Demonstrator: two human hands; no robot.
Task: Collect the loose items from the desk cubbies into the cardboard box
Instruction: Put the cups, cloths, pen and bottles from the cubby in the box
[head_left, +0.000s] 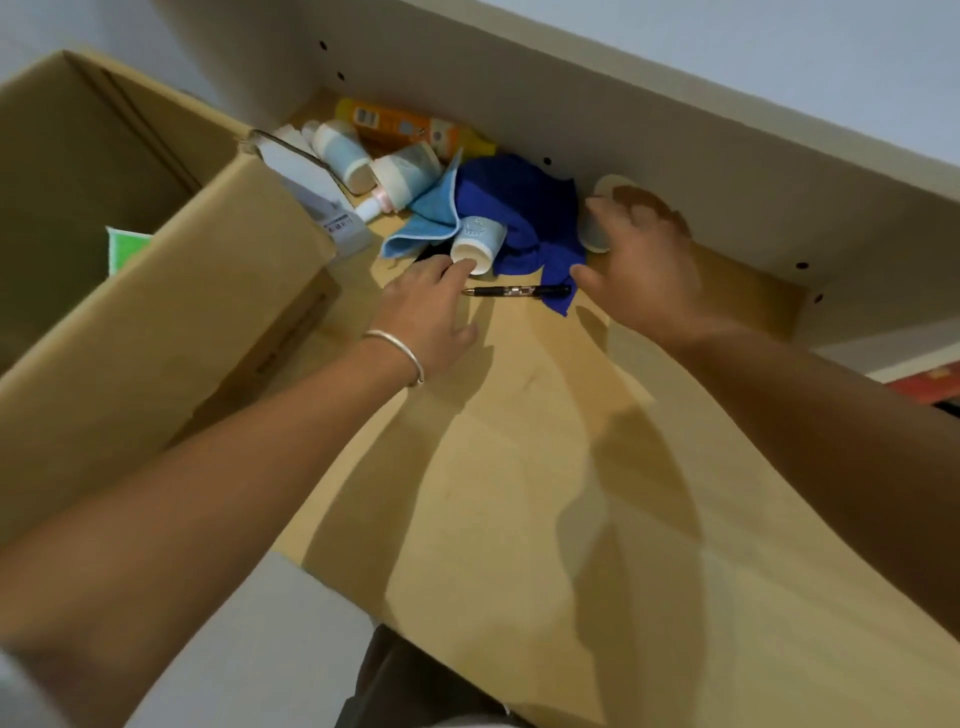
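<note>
The blue paper cup (478, 249) is found lying on its side on the desk (519, 467), against the dark blue cloth (524, 213). Its rim is touched by the relaxed fingers of the left hand (431, 306). Right of the cloth, a white cup (597, 228) is covered by the right hand (644, 260); its grasp cannot be told. The cardboard box (156, 322) is seen left of the cloth.
</note>
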